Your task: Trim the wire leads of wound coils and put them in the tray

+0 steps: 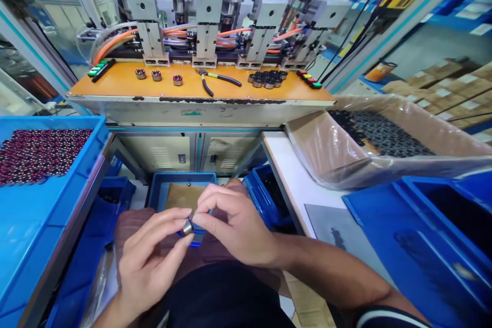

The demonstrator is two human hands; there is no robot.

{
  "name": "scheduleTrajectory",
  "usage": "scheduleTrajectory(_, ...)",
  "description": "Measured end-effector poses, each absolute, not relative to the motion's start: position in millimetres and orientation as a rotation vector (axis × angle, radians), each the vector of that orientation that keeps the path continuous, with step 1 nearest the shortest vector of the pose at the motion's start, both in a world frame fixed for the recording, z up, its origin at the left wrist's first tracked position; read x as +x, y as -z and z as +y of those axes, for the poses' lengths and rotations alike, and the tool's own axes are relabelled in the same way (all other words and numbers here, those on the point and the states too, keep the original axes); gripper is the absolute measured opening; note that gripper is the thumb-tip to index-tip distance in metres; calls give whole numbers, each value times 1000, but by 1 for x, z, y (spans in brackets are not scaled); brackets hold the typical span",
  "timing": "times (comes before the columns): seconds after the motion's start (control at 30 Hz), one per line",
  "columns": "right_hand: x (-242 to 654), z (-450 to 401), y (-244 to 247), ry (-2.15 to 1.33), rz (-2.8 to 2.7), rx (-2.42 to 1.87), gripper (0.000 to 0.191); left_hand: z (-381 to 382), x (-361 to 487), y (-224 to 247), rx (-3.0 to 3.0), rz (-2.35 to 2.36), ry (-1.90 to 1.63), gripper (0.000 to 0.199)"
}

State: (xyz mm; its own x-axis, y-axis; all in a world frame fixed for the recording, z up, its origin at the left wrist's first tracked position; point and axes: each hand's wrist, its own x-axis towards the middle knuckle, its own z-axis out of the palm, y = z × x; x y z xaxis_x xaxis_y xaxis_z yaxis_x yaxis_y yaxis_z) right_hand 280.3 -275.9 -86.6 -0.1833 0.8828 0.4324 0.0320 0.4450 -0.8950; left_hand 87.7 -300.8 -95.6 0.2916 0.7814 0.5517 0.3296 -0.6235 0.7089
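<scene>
My left hand (pixel 154 253) is closed, pinching a small round motor stator (pixel 187 227) between thumb and fingers above my lap. The stator has a shiny metal side and a bit of red at its edge, and it is held tilted. Close against its upper right side, my right hand (pixel 230 223) is closed too, thumb and index finger pressed together. Whatever may be between those right fingertips is too small to make out. Below both hands a blue bin (pixel 157 189) with a brown sheet inside shows partly.
Ahead, an orange machine bench (pixel 123 82) carries several stators (pixel 269 79), cutting pliers (pixel 219 79) and metal fixtures (pixel 207 36). A blue tray (pixel 34 230) of red-wound stators (pixel 46 151) stands left. At right are a plastic-lined carton (pixel 319 148) of dark parts and blue bins (pixel 407 236).
</scene>
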Motion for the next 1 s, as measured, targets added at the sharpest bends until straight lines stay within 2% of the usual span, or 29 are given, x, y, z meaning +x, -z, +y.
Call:
scheduleTrajectory(0.13,277,-274,85,-1157,-1488,-836,16,-297,80,93,2202,994,-1290,40)
scheduleTrajectory(0.27,276,-251,78,-1096,-1575,-886,16,-294,66,95,2216,1089,-1337,33)
scheduleTrajectory(0.37,278,-192,54,-666,-1688,-899,9,-290,54,95,2151,1194,-1405,31)
scheduleTrajectory(0.43,279,-137,33,-300,-1777,-988,18,-290,47,93,2085,1247,-1458,29)
scheduleTrajectory(0.5,281,-84,17,-62,-1951,-1342,32,-291,41,90,2029,1288,-1497,28)
scheduleTrajectory(0.6,289,-29,13,-31,-1957,-1624,45,-297,34,86,1956,1372,-1525,28)
scheduleTrajectory(0.73,308,-9,36,-122,-1978,-1882,68,-303,28,83,1852,1461,-1540,26)
scheduleTrajectory(0.83,322,-14,51,-154,-2041,-1986,67,-304,28,82,1779,1471,-1553,25)
scheduleTrajectory(1.0,345,-42,50,-127,-2248,-1899,59,-306,32,82,1770,1465,-1524,26)
